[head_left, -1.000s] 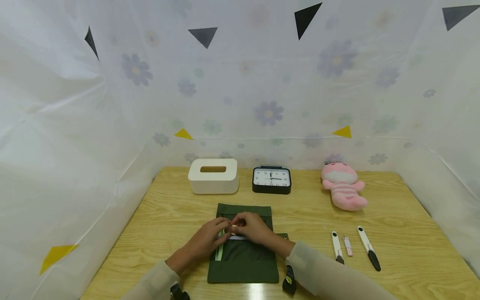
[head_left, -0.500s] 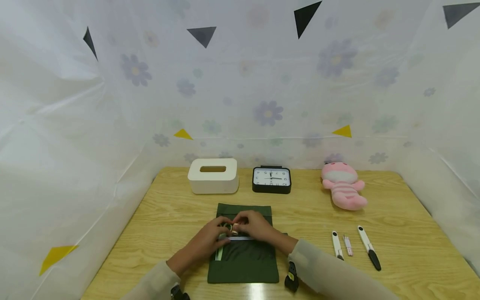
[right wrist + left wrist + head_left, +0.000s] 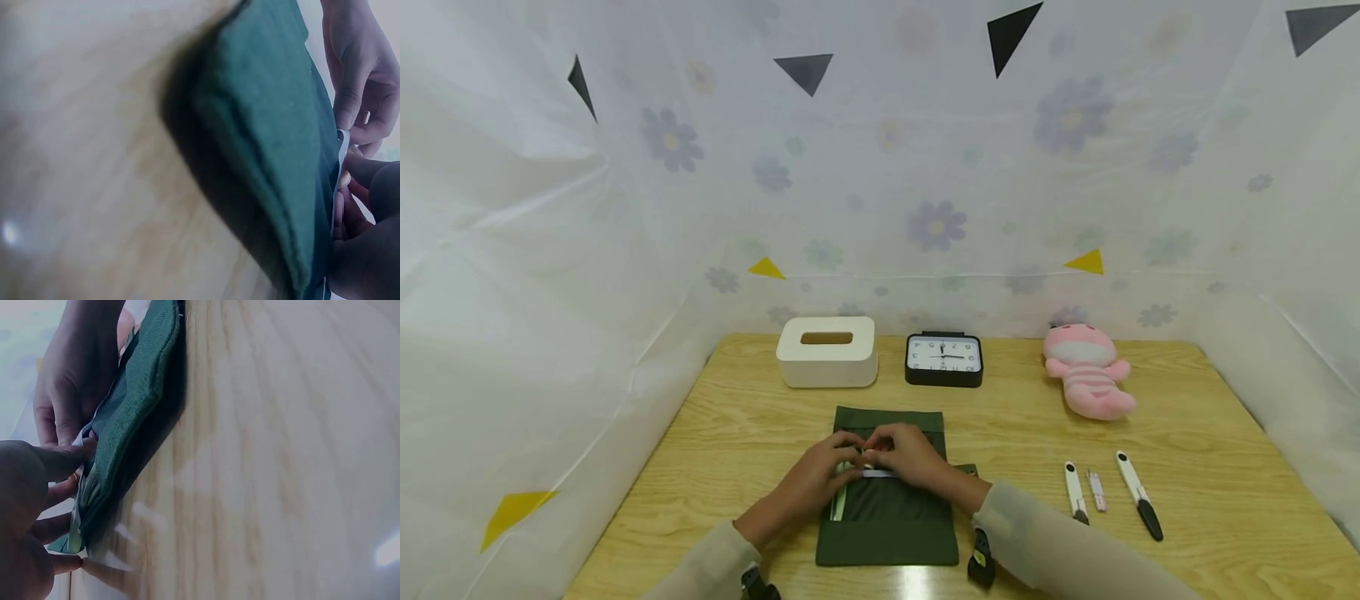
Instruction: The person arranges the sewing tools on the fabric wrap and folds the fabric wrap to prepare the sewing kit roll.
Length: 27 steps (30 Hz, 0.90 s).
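A dark green fabric pouch (image 3: 895, 542) lies unfolded on the table, with a white-edged opening (image 3: 880, 473) across its middle. Both hands meet at this opening. My left hand (image 3: 812, 475) pinches the white edge between thumb and finger, as the right wrist view shows. My right hand (image 3: 910, 454) has its thumb and fingers closed together beside it, around a small cream-coloured thing (image 3: 868, 457). Fingers hide most of that thing, and I cannot tell its kind. A pale green strip (image 3: 838, 504) shows at the pouch's left side, partly under the left hand.
At the back stand a white tissue box (image 3: 827, 362), a black-framed clock (image 3: 943, 360) and a pink plush toy (image 3: 1086, 375). To the right lie two white-and-black handled tools (image 3: 1075, 492) and a small pink-and-white item (image 3: 1096, 492). White patterned sheeting surrounds the wooden table (image 3: 737, 408).
Half a second ago the fingers were slightly apart, showing a ring shape and the cream-coloured thing between them. Now the fingers have drawn together and cover more of it; the pouch stays in place.
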Motion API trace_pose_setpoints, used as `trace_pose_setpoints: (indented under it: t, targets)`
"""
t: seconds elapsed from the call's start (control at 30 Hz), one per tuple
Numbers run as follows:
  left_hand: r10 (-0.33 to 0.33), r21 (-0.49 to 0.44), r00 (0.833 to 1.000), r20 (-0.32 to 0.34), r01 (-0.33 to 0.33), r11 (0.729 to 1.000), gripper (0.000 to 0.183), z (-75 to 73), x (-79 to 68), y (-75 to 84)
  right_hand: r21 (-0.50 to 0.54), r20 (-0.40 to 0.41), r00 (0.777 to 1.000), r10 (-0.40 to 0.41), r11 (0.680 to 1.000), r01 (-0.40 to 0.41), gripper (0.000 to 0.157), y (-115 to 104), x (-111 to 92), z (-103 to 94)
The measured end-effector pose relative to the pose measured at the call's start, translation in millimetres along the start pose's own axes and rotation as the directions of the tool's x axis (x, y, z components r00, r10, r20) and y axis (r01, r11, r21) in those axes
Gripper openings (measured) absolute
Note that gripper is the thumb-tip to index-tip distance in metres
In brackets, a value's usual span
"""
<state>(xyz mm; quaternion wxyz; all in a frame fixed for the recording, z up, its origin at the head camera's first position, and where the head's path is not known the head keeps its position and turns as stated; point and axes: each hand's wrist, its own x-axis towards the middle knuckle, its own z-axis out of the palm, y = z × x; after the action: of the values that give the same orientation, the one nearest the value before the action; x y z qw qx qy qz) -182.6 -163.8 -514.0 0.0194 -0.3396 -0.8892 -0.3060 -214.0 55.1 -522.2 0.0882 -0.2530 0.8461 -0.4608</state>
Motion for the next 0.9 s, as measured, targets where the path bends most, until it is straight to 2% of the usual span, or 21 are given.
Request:
trace_pose_setpoints:
  t: [0.23, 0.53, 0.67, 0.9]
  targets:
    - [-0.022, -0.047, 0.999, -0.035, 0.021, 0.999, 0.008, 0.3, 0.1, 0.3, -0.020, -0.011, 1.000, -0.024, 1.000, 0.024, 0.007, 1, -1, 2.7]
    - [-0.042, -0.046, 0.997, -0.058, 0.040, 0.998, 0.010, 1.1, -0.1, -0.7, -0.028, 0.011, 1.000, -0.017, 0.999, 0.018, 0.010, -1, 0, 1.7]
    - [-0.067, -0.048, 0.997, -0.037, 0.065, 0.997, 0.011, 0.5, -0.2, -1.9, -0.017, 0.052, 0.998, -0.019, 1.000, 0.020, 0.011, -1, 1, -1.5]
    - [-0.106, -0.091, 0.993, 0.043, 0.110, 0.990, 0.008, -4.3, -1.5, -5.3, 0.019, 0.129, 0.992, -0.003, 1.000, 0.001, 0.010, -1, 0, -6.2]
